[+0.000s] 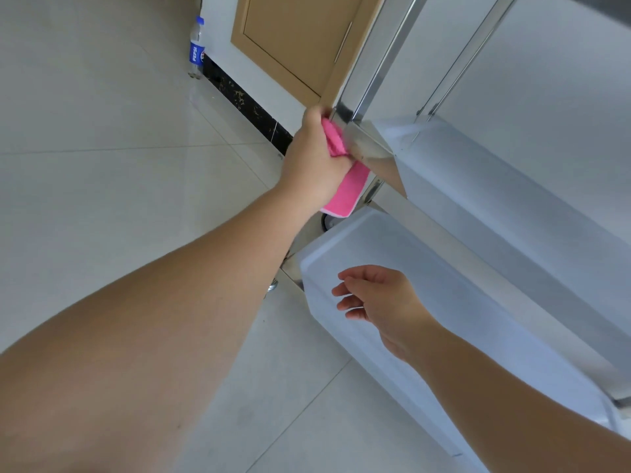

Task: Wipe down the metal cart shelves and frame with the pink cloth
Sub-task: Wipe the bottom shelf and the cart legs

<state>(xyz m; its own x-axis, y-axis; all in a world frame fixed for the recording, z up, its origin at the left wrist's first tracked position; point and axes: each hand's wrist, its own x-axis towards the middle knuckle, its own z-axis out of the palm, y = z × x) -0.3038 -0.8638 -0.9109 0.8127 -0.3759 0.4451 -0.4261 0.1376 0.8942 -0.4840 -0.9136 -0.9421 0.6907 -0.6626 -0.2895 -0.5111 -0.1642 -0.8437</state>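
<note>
Pink cloth (345,186): bunched in the left hand (316,155) and pressed against the corner of the metal cart (367,145), where an upright post meets the edge of a shelf. One end of the cloth hangs free below the hand, beside the frame.

Left hand: fingers are curled round the upper part of the cloth; the bare forearm is stretched out from the lower left.

Right hand (379,303): held above the near corner of the lowest shelf (478,322), fingers loosely curled, nothing gripped. Whether the shelf is touched cannot be told.

Metal cart: shiny steel posts and rails are seen rising to the upper right. Two pale, tray-like shelves are visible, one above the other, each with a raised rim. A caster (329,221) is partly seen under the corner, below the hanging cloth end.

Floor (102,131): large pale tiles with thin joints.

Bottle (196,47): clear plastic, blue cap and blue label, stood upright on the floor against the wall at the upper left, well apart from the cart.

Cabinet door (293,39): tan, panelled, behind the cart post, above a black speckled skirting strip (246,104).
</note>
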